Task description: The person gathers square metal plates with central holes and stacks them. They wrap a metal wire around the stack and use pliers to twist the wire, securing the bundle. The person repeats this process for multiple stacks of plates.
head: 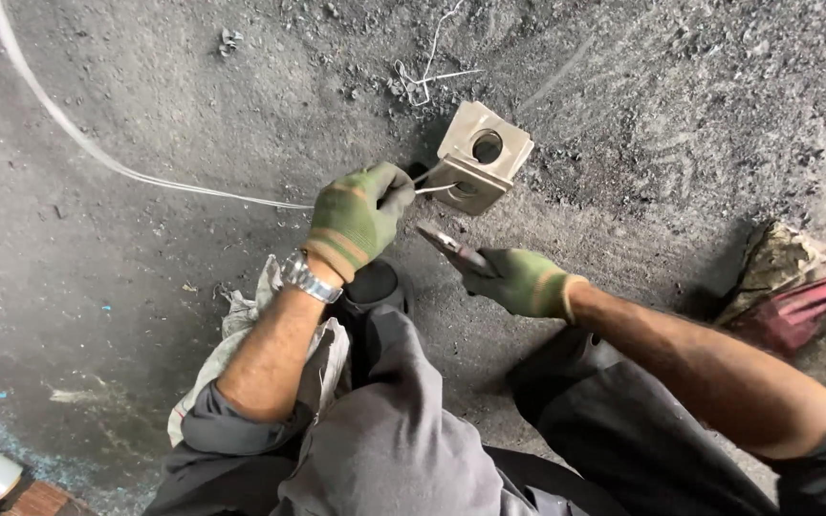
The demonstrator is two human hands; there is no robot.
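Observation:
My left hand (358, 216), in a green glove with a wristwatch, pinches a thin steel wire (97, 153) and holds its end at the lower hole of a stack of two square tan blocks (478, 158), each with a round hole. The wire runs back from the hand in a long curve to the upper left. My right hand (520, 281), also in a green glove, grips a pair of pliers (453, 248) whose jaws point up and left, just below the blocks and apart from them.
Dark gritty ground lies all around. A scrap of bent wire (423, 81) lies beyond the blocks. A dirty red and tan cloth bundle (795, 287) sits at the right. A white sack (241, 325) lies under my left arm. My knees fill the lower middle.

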